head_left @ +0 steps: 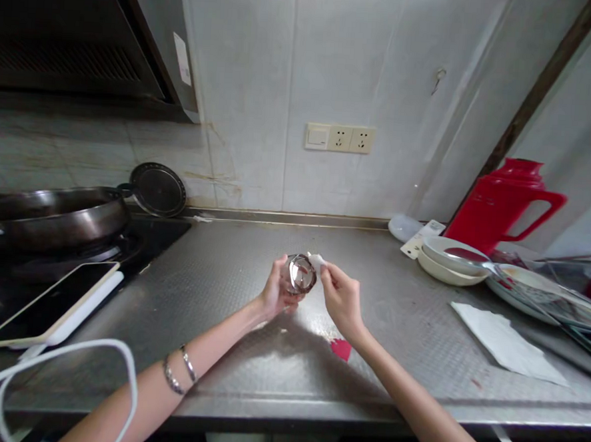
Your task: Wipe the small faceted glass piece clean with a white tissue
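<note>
Near the middle of the metal counter (232, 270), my left hand (276, 290) is wrapped round a clear glass (301, 275), whose round end faces me. My right hand (341, 297) pinches a small wad of white tissue (316, 261) against the glass's right edge. Both hands are above the counter. A torn red scrap (340, 348) lies on the counter below my right hand.
A pan (50, 216) and a phone (54, 306) with a white cable (129, 371) are at the left. Stacked bowls (447, 270), plates (516, 291), a red jug (501, 207) and a folded white tissue (505, 344) occupy the right.
</note>
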Action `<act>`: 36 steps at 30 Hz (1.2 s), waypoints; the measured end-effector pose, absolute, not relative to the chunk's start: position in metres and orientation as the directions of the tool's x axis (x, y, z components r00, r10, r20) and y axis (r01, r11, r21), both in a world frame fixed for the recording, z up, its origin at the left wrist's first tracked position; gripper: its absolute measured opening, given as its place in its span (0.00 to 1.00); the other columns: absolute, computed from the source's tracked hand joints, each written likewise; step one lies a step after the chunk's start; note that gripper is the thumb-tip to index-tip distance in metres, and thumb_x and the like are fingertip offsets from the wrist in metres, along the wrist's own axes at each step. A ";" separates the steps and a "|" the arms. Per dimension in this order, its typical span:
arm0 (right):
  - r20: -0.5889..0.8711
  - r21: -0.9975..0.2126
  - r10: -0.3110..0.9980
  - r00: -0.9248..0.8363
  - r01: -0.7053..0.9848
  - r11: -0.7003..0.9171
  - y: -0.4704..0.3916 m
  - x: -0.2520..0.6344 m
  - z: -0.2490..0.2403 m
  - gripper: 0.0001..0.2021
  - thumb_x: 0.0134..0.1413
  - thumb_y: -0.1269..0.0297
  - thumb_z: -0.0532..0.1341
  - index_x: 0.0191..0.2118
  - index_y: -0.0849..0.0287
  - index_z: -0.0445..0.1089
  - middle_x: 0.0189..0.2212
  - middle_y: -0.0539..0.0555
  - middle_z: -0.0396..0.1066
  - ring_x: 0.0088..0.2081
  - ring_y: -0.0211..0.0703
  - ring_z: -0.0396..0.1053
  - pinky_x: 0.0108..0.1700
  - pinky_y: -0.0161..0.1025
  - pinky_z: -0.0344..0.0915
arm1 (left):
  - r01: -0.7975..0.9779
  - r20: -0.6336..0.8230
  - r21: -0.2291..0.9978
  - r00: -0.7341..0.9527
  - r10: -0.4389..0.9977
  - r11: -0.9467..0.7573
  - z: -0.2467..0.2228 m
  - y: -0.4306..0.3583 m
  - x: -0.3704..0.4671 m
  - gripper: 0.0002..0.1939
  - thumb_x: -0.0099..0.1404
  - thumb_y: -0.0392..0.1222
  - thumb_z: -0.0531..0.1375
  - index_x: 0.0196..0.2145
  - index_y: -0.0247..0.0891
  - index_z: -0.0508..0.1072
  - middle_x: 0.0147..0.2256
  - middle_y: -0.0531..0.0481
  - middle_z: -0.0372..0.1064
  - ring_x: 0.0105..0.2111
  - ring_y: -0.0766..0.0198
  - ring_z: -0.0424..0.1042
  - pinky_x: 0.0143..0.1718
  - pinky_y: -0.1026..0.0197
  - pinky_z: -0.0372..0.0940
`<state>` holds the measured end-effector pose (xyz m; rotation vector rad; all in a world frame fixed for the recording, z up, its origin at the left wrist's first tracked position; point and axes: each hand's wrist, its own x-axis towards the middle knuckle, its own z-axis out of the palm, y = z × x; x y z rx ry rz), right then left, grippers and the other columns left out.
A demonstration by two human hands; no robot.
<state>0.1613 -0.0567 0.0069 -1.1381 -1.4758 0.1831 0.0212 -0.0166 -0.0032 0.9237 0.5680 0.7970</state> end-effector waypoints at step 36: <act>0.696 -0.687 0.689 0.202 0.467 0.557 -0.057 0.151 -0.002 0.14 0.57 0.61 0.52 0.31 0.59 0.72 0.17 0.42 0.62 0.20 0.34 0.62 0.56 0.56 0.61 | -0.435 -0.076 0.813 0.579 0.812 0.386 -0.002 -0.011 0.017 0.37 0.53 0.73 0.42 0.35 0.35 0.68 0.15 0.54 0.56 0.11 0.73 0.44 0.12 0.68 0.39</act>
